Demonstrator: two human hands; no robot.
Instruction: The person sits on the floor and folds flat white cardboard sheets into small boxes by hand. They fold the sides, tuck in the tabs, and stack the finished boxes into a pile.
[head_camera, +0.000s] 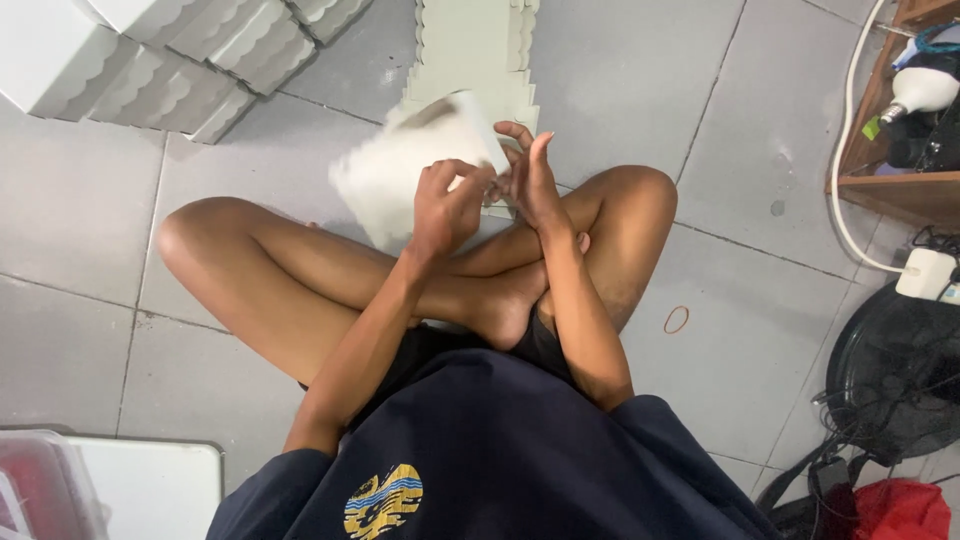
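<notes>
Head view, starting far left: a stack of folded white boxes with scalloped edges lies on the grey tile floor. Near left, by my knee, sits the corner of a clear plastic bin with a white lid.

I sit cross-legged, both hands raised over my shins at the middle of the scene. My left hand has its fingers curled shut on the near edge of a white box, which is tilted and blurred, so I cannot say for sure how far it is folded. My right hand is just beside the left, touching the box's right corner; its fingers are mostly straight and upright, the thumb seems pressed to the card, more bracing than gripping. The box is held above the floor, in front of my legs.

Just beyond it lies a pile of flat, unfolded box blanks, running to the far edge.

To the right, a rubber band lies on the tiles. Far right stands a wooden shelf with a white cable hanging beside it, and near right a black fan and a red bag.
</notes>
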